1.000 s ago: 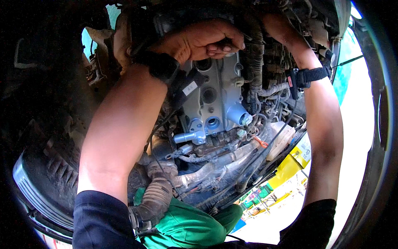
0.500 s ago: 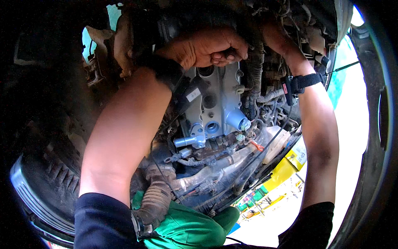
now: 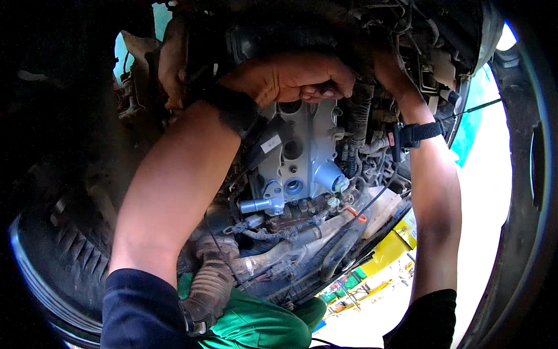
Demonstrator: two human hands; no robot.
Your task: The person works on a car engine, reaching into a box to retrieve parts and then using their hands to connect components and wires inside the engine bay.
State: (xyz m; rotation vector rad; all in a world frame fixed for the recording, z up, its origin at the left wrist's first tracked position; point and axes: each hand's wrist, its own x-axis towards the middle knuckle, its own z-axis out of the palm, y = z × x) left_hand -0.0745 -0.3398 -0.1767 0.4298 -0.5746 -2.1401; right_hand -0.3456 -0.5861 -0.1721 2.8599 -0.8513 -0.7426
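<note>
Over the far end of a silver engine valve cover (image 3: 303,145), my left hand (image 3: 314,75) is closed, its fingers curled under. Whatever may be in those fingers is hidden. My right hand (image 3: 388,63) reaches in at the far right, beside a ribbed black hose (image 3: 361,110), and its fingers vanish into shadow among the engine parts. The cover has several round holes along it. At its near end are a short metal pipe stub (image 3: 256,205) and a wider round spout (image 3: 330,175).
Wiring harnesses (image 3: 285,232) cross in front of the engine. A ribbed intake hose (image 3: 210,282) stands near my green-clad legs (image 3: 261,323). To the right are an orange clip (image 3: 356,214) and a yellow box (image 3: 389,250). A thin black cable (image 3: 375,200) hangs from my right wrist strap (image 3: 415,135).
The view has shifted slightly, so the engine sits a little lower and further left. My right forearm appears further left. Both hands stay deep in the engine bay, the left still curled.
</note>
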